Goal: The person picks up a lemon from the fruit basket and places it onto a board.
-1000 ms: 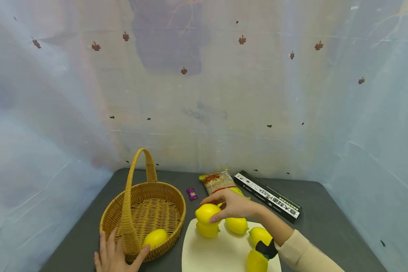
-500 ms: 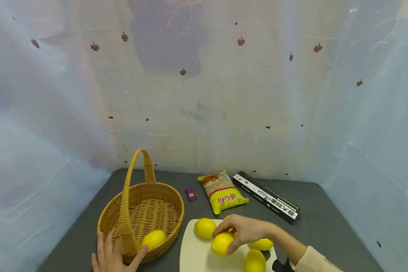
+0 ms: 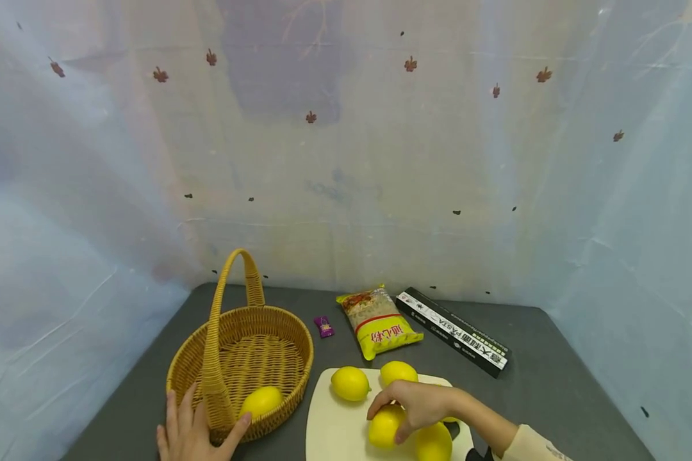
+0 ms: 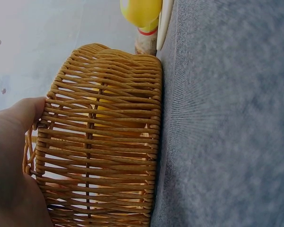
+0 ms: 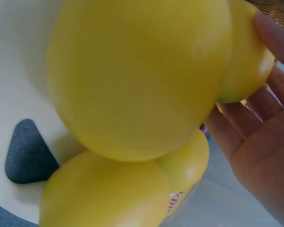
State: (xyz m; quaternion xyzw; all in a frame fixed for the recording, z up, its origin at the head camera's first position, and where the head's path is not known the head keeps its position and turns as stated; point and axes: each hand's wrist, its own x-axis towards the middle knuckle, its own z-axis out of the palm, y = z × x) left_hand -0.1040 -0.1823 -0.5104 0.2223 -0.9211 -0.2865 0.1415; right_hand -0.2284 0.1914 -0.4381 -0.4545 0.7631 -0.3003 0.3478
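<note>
In the head view my right hand [image 3: 415,406] holds a yellow lemon [image 3: 385,428] over the white board [image 3: 337,416], thumb and fingers on its sides. The right wrist view shows this lemon [image 5: 248,52] partly behind a nearer lemon [image 5: 137,80]. More lemons lie on the board: one at its far left [image 3: 350,384], one at the back [image 3: 398,372] and one at the near right [image 3: 434,442]. My left hand [image 3: 193,432] holds the near rim of a wicker basket [image 3: 175,371], thumb over the rim [image 4: 28,113]. Inside the basket lies one lemon [image 3: 262,402].
Behind the board lie a yellow pasta bag [image 3: 380,323] and a long black pasta box [image 3: 452,330]. A small purple packet [image 3: 324,326] is right of the basket, whose tall handle [image 3: 213,358] arches upward. A triangular hole [image 5: 28,153] pierces the board. Printed curtains enclose the grey table [image 3: 519,358].
My right hand has left the lemons at the back of the board and come nearer and slightly right, holding a lemon beside the near-right one. My left hand stays on the basket.
</note>
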